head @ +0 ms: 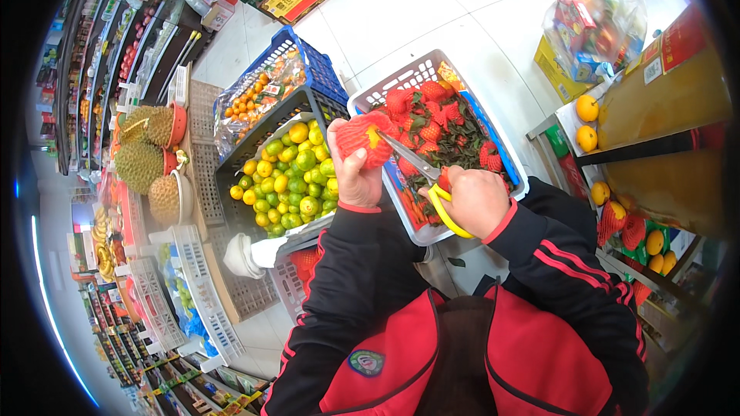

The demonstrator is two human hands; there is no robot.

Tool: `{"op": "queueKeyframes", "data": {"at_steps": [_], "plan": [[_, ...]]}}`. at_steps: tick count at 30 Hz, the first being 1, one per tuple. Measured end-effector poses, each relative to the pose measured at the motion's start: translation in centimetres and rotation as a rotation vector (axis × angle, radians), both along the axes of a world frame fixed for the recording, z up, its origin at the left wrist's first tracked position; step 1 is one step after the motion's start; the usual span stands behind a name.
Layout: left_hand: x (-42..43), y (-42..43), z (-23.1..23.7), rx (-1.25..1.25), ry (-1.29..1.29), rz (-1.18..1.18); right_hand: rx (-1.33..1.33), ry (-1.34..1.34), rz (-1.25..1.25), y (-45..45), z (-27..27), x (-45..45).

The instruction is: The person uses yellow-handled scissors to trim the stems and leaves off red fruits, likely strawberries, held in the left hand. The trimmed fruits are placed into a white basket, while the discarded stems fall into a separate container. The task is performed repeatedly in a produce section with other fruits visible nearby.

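Observation:
My left hand [354,176] holds up a round fruit wrapped in a red foam net [364,141], with a yellow-orange patch showing through it. Yellow-handled scissors [448,214] are in my right hand [477,199], and their metal blades reach up and left to the netted fruit at that patch. Whether the blades are apart is hard to tell. Below both hands stands a white plastic basket [523,185] holding red-netted fruits [429,130] among dark green leaves [448,173]. A blue-edged printed sheet lines part of the basket.
Left of the basket, a black crate [231,164] holds green and yellow citrus fruits [298,176]; a blue crate [321,66] of small oranges stands behind. Durians [139,164] sit farther left. At right are a shelf with orange fruits [587,137] and a filled plastic bag [598,23].

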State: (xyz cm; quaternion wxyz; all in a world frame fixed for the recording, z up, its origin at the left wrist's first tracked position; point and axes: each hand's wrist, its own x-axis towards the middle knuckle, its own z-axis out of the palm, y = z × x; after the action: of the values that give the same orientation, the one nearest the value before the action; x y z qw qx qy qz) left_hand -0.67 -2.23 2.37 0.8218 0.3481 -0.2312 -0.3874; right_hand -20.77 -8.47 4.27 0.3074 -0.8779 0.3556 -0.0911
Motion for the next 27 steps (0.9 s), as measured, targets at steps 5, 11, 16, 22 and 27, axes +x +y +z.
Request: {"op": "queueKeyframes", "data": {"at_steps": [5, 11, 16, 22, 27], "plan": [[0.3, 0.2, -0.5, 0.016, 0.148, -0.051, -0.064, -0.030, 0.008, -0.4, -0.5, -0.1], [1.4, 0.4, -1.6, 0.193, 0.489, -0.177, 0.242, -0.252, -0.042, -1.9, -1.6, 0.1], [1.8, 2.1, -1.2, 0.108, 0.794, -0.284, 0.557, -0.383, -0.264, -3.8, -1.6, 0.7], [2.4, 10.4, 1.4, -0.051, 0.950, -0.287, 0.288, -0.216, -0.173, -3.6, -2.9, 1.7], [4.0, 22.0, 2.8, 0.085, 0.710, -0.032, 0.159, -0.067, -0.143, -3.8, -5.8, 1.5]]}}
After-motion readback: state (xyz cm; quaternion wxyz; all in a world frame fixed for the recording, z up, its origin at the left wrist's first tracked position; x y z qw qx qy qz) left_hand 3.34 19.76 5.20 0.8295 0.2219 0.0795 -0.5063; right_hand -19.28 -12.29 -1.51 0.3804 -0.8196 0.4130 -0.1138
